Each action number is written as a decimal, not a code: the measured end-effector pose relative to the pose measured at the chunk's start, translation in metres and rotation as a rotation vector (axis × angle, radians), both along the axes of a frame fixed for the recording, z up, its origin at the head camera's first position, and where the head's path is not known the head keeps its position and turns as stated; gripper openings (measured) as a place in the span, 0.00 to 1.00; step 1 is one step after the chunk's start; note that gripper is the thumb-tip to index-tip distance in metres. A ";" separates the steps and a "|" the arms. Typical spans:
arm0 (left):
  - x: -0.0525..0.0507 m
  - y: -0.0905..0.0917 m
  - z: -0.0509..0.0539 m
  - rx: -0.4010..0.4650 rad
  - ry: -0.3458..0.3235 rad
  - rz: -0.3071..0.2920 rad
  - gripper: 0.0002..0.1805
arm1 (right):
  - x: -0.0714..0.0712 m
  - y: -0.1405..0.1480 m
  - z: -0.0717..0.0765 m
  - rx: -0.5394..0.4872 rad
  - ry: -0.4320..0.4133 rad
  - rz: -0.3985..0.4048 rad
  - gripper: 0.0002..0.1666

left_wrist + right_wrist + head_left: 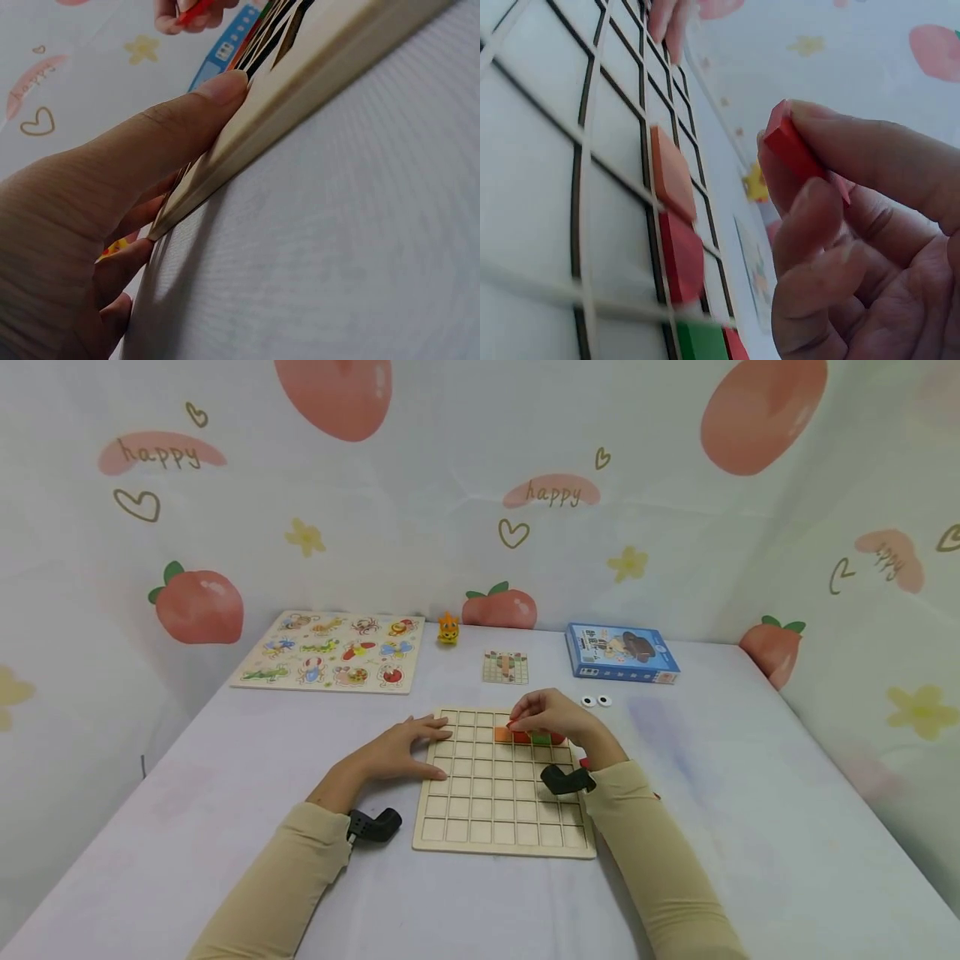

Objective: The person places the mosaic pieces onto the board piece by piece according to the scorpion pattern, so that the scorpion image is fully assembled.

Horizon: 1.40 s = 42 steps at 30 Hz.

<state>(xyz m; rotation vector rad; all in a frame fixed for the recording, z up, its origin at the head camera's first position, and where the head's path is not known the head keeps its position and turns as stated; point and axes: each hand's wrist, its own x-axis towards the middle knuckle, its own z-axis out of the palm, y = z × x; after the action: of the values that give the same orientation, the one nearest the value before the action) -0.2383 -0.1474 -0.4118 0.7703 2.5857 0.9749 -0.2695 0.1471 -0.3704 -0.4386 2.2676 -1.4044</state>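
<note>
A wooden grid board [480, 810] lies on the table. One of its upper rows holds an orange block [673, 176], a red block [682, 259], a green block [703, 341] and another red block [736, 345]. My right hand [558, 714] pinches a red block [799, 150] between thumb and fingers, raised above the board's upper right part. My left hand [393, 752] rests on the board's left edge, fingers spread; in the left wrist view its thumb [225, 86] lies on the rim.
Behind the board lie a small pattern card [506, 667], two googly eyes [596, 701] and a blue box [622, 652]. A wooden insect puzzle [330, 652] lies at the back left, beside an orange toy figure [447, 628]. A red piece [585, 762] shows by my right wrist.
</note>
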 end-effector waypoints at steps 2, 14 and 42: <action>-0.001 0.000 0.000 0.001 -0.001 0.001 0.41 | -0.002 -0.006 -0.002 -0.008 0.011 0.005 0.09; -0.001 0.001 -0.001 0.008 -0.004 -0.004 0.41 | -0.008 -0.035 -0.010 0.001 -0.008 0.000 0.11; 0.000 0.000 0.001 0.008 -0.003 0.001 0.41 | -0.007 -0.048 -0.023 0.091 0.074 -0.057 0.09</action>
<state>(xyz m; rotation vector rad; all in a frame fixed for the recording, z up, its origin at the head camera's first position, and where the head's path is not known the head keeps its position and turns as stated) -0.2379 -0.1471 -0.4105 0.7688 2.5818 0.9872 -0.2764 0.0989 -0.3932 -0.4056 2.4095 -1.3265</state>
